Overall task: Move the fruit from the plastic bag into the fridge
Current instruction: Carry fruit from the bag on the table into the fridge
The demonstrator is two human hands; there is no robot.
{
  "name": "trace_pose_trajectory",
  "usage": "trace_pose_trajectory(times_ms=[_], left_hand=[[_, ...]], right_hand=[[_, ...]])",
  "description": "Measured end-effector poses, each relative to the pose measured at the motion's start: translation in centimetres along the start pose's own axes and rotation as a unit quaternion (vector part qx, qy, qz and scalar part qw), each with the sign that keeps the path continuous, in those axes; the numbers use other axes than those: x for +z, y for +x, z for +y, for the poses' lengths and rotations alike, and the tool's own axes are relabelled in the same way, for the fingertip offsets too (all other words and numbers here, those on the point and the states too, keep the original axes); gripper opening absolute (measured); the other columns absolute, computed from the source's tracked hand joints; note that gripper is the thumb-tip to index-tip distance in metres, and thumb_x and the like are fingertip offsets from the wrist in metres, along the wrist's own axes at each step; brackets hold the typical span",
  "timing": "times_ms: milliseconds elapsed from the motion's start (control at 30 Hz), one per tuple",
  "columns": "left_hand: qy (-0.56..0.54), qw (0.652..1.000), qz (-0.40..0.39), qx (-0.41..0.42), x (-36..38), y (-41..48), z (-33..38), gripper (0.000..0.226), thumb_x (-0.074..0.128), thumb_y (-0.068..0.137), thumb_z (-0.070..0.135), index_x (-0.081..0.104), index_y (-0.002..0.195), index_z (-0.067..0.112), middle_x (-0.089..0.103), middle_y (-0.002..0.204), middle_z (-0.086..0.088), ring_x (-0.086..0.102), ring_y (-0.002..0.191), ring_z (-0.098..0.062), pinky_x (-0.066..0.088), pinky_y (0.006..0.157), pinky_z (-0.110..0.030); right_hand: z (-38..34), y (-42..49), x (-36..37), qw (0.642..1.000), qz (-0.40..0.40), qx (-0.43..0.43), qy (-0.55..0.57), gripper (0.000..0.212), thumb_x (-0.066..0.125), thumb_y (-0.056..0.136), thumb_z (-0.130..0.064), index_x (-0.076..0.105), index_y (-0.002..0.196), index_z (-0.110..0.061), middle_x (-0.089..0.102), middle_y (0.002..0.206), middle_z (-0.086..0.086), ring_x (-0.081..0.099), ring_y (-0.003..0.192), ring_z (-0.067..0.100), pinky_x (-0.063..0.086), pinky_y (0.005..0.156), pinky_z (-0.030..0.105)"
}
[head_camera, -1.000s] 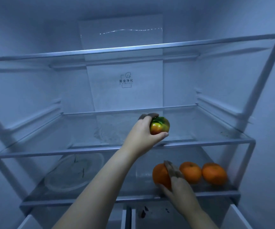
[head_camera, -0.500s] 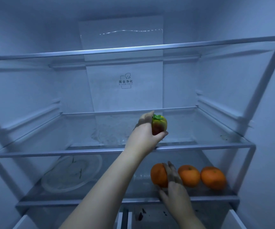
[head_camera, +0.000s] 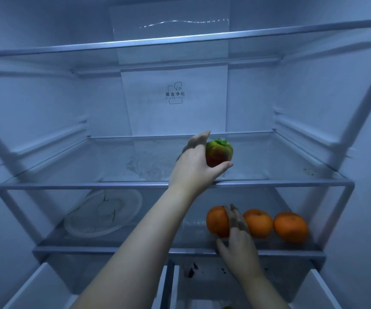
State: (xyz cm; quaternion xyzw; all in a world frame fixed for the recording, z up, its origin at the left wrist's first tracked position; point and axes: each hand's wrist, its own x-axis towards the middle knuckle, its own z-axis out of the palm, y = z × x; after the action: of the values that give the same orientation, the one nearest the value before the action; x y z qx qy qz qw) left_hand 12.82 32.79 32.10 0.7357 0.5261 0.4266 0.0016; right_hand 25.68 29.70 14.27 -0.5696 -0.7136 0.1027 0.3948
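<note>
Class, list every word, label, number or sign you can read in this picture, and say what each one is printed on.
"黑金净化": printed on the rear wall panel, inside a thin bracket frame with a small icon above it.
Small Latin line just beneath: seems to read "M-DEO FRESH", but it is too small to be sure.
No other text is readable.

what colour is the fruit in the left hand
The fruit is green on top, shading to red below; head view.
</note>
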Motion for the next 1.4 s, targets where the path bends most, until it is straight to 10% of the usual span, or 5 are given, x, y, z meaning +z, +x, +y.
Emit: trace_pose_trajectory(times_ms=[600, 1400], left_hand=[[0.158, 0.974, 0.041, 0.158, -2.3, -9.2, -2.6, 0.069, 0.051, 0.087, 0.048, 0.033, 0.145, 0.015, 0.032, 0.150, -0.005, 0.022, 0.141, -0.021, 0.018, 0.115, -0.046], [0.164, 0.979, -0.115, 0.021, -4.5, -32.1, -12.1, 0.060, 0.037, 0.091, 0.048, 0.041, 0.137, 0.011, 0.046, 0.140, -0.007, 0.037, 0.130, -0.021, 0.038, 0.104, -0.045]], right_hand=[[-1.2, -1.0, -1.2, 0.996, 0.038, -0.053, -0.064, 0.066, 0.064, 0.085, -0.025, 0.034, 0.142, -0.012, 0.032, 0.149, 0.010, 0.026, 0.140, 0.025, 0.024, 0.112, 0.034], [-8.1, -17.7, 2.7, 0.994, -0.030, -0.071, -0.075, 0.055, 0.052, 0.088, -0.030, 0.039, 0.139, -0.015, 0.035, 0.148, 0.004, 0.028, 0.140, 0.019, 0.023, 0.112, 0.028]])
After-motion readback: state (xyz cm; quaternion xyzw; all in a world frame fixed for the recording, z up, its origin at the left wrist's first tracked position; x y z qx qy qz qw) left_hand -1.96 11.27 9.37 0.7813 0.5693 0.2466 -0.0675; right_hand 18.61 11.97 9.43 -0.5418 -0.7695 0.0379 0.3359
